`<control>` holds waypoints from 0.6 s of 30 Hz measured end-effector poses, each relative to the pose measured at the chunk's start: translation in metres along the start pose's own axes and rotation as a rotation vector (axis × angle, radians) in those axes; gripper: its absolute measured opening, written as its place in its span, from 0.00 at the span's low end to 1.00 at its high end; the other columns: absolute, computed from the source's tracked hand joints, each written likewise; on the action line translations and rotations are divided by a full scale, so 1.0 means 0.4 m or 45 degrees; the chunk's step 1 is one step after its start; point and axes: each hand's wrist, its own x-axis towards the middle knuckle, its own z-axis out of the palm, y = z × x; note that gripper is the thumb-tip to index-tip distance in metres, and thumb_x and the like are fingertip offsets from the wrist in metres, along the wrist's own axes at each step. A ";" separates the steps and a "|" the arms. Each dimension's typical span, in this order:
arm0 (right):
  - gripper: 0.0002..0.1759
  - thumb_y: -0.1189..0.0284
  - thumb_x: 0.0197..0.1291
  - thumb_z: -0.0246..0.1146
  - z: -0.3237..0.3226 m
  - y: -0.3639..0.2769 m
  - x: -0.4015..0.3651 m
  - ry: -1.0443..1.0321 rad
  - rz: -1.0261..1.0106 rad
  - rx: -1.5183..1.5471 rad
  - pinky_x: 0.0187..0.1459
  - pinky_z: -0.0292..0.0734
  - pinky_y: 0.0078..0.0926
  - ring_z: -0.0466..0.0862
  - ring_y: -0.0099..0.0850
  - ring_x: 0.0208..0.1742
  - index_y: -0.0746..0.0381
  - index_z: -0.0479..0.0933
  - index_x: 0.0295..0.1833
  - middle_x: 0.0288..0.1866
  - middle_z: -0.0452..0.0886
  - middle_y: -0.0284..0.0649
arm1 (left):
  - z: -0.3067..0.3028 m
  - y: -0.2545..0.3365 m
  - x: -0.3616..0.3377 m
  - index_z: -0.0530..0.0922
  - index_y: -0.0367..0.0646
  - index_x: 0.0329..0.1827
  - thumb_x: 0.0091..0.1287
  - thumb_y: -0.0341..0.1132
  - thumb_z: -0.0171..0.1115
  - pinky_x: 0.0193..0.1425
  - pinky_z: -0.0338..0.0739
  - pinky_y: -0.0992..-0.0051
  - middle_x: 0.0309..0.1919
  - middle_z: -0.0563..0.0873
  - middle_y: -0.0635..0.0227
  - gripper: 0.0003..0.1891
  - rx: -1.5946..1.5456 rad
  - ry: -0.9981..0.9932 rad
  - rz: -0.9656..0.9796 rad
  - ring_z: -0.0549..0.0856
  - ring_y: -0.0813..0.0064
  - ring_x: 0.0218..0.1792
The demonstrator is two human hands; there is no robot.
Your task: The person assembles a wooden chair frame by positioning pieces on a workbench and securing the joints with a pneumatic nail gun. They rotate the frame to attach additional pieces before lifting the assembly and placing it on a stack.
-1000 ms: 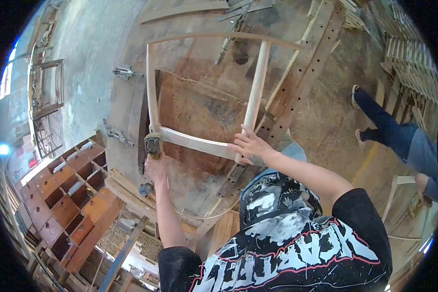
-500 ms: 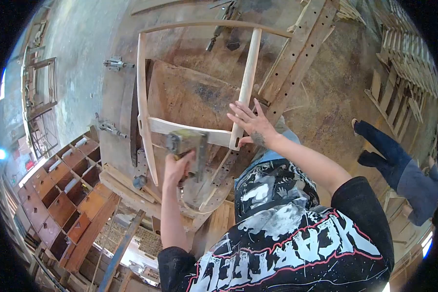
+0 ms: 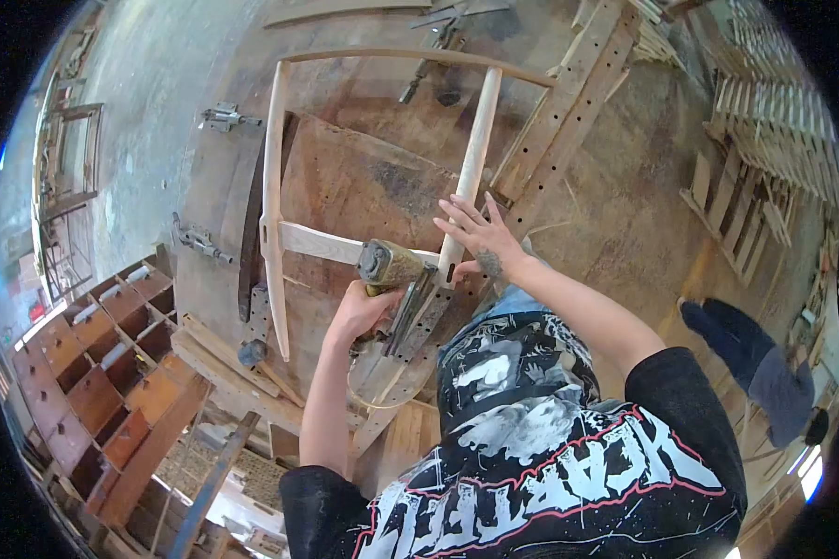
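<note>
My left hand point(image 3: 368, 312) grips the handle of a nail gun point(image 3: 391, 264), whose long magazine slants down to the right. The gun overlaps the right end of the pale crosspiece point(image 3: 322, 244) of a wooden frame point(image 3: 271, 158), close to its joint with the right-hand post point(image 3: 476, 149). Spread over the lower part of that post is my right hand point(image 3: 485, 240), fingers apart and thumb near the slotted end. A curved rail point(image 3: 391, 54) joins both posts at the far side. From the gun a thin yellow hose point(image 3: 375, 403) loops toward me.
Metal clamps point(image 3: 228, 117) line the worktable's left side. A mallet-like tool point(image 3: 253, 353) lies by the near edge. A perforated beam point(image 3: 569, 102) runs along the right. Wooden cubbyholes point(image 3: 93, 396) stand lower left, slatted pieces point(image 3: 774, 140) upper right. Another person point(image 3: 760, 368) is at far right.
The nail gun in my left hand has moved right along the crosspiece and turned, coming nearer the right-hand post. My right hand stays on the post.
</note>
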 end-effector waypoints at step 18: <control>0.46 0.33 0.46 0.73 0.176 -0.157 0.244 -0.047 -0.103 0.228 0.67 0.73 0.52 0.83 0.48 0.61 0.56 0.78 0.61 0.53 0.86 0.45 | 0.032 -0.646 -0.204 0.73 0.33 0.68 0.63 0.34 0.68 0.55 0.79 0.52 0.47 0.87 0.44 0.30 0.557 1.342 -0.249 0.86 0.42 0.51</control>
